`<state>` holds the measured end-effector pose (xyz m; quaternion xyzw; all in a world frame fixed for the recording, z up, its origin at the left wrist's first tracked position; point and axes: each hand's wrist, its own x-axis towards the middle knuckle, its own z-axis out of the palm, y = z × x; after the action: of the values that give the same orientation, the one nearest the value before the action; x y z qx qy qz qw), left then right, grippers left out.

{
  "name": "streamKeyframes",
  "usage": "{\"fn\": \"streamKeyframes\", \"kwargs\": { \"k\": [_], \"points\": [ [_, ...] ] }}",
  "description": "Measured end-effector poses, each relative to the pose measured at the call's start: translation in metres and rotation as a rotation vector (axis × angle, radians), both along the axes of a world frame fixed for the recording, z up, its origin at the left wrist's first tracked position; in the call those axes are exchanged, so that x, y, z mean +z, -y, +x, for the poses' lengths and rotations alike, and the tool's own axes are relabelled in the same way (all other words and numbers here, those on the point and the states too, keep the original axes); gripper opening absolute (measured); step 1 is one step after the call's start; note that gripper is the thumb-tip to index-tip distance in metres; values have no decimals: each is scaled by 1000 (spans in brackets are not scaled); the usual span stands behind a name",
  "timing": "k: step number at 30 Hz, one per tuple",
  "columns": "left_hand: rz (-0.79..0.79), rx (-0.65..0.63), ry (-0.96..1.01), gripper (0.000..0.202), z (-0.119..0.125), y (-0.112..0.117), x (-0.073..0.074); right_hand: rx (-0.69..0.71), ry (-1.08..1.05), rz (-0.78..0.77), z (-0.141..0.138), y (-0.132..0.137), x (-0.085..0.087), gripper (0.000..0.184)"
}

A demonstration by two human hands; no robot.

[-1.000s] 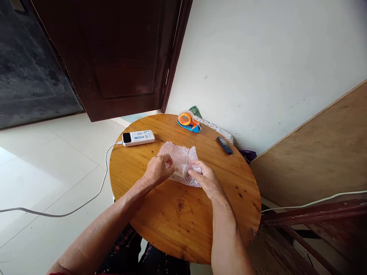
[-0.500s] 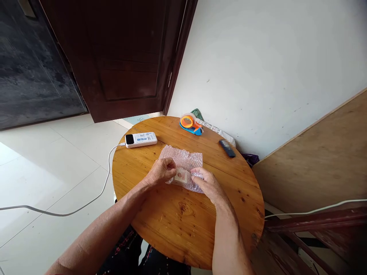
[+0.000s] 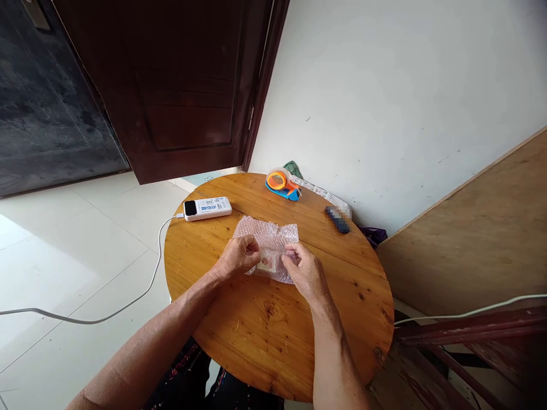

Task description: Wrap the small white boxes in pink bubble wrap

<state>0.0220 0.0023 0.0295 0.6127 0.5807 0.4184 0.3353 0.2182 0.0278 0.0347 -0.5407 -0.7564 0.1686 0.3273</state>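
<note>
A sheet of pinkish clear bubble wrap (image 3: 269, 234) lies on the round wooden table (image 3: 256, 324). On its near half rests a small pale rectangular item (image 3: 267, 262) with a reddish mark, partly covered by the plastic; its kind I cannot make out. My left hand (image 3: 240, 255) pinches the bubble wrap at the item's left side, fingers curled. At the right side, my right hand (image 3: 302, 267) has thumb and fingers closed on the wrap's edge.
A white power bank (image 3: 208, 208) with a plugged-in cable (image 3: 156, 267) sits at the table's left edge. An orange and blue tape dispenser (image 3: 282, 184) stands at the back. Right of it lies a dark, partly blurred object (image 3: 337, 219). A white wall (image 3: 384, 102) rises behind.
My right hand has moved slightly left and its fingers have closed on the wrap's edge. My left hand stays nearly in place. The whole view has shifted a little.
</note>
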Motion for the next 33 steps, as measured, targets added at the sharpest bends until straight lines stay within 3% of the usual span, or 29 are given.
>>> {"fn": "streamKeyframes", "kwargs": {
  "k": [3,5,8,13,17,20,23,27,29,33],
  "points": [
    [-2,12,-4,6,0,0,0,16,-85,334,-14,14,13,15],
    [-2,14,-3,5,1,0,0,97,-52,411,-23,24,19,16],
    [-7,2,9,4,1,-1,-1,259,80,348,-31,30,19,18],
    [-41,-8,-10,9,-5,-1,2,329,209,255,-32,26,13,10],
    [-13,-1,-149,17,-24,6,14,324,280,225,-34,27,16,9],
    [-32,66,-318,35,-42,20,21,322,326,224,-36,31,19,13],
    [-81,94,-384,51,-52,37,19,320,373,232,-38,33,19,16],
    [-116,58,-333,63,-52,49,13,290,429,268,-42,35,19,15],
    [-139,69,-320,61,-47,47,13,278,450,272,-43,35,18,15],
    [-191,141,-396,29,-38,34,14,269,470,259,-44,35,18,17]
  ]
}}
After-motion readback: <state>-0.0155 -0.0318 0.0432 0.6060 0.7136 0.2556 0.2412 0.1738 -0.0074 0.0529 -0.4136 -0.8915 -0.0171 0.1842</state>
